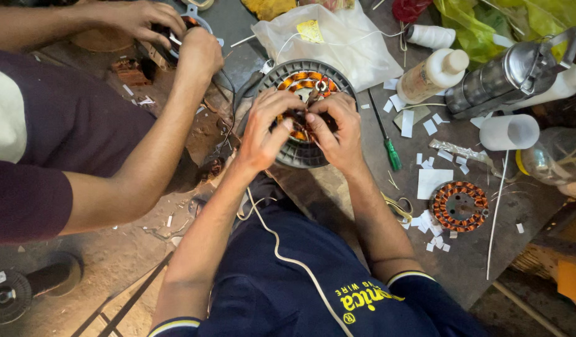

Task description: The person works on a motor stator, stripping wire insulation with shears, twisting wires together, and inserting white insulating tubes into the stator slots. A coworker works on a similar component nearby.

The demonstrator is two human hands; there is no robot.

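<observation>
Head view looks straight down on a cluttered worktop (475,262), where both of the person's hands meet over a round grey motor housing (300,153) with copper-wound coils (303,80) ringed inside it. The left hand (266,134) lies on the housing's left half, fingers curled inward, its grip pinched on something small at the centre — too hidden to name. The right hand (338,131) mirrors it from the right, fingers bent and closed onto the same spot at the windings; what it pinches cannot be told either. The two hands touch at the fingertips.

Just right of the housing lies a green-handled screwdriver (388,140). Farther right a second, smaller copper-wound stator (459,206) sits among scattered white paper scraps (431,181). Behind these stand a white bottle (433,76), a white spool (430,36), a metal canister (509,72) lying on its side and a white plastic bag (338,40).

At the left a second person — in a dark maroon sleeve (26,209) — works with both hands (169,31) on another part, well apart from the housing.
</observation>
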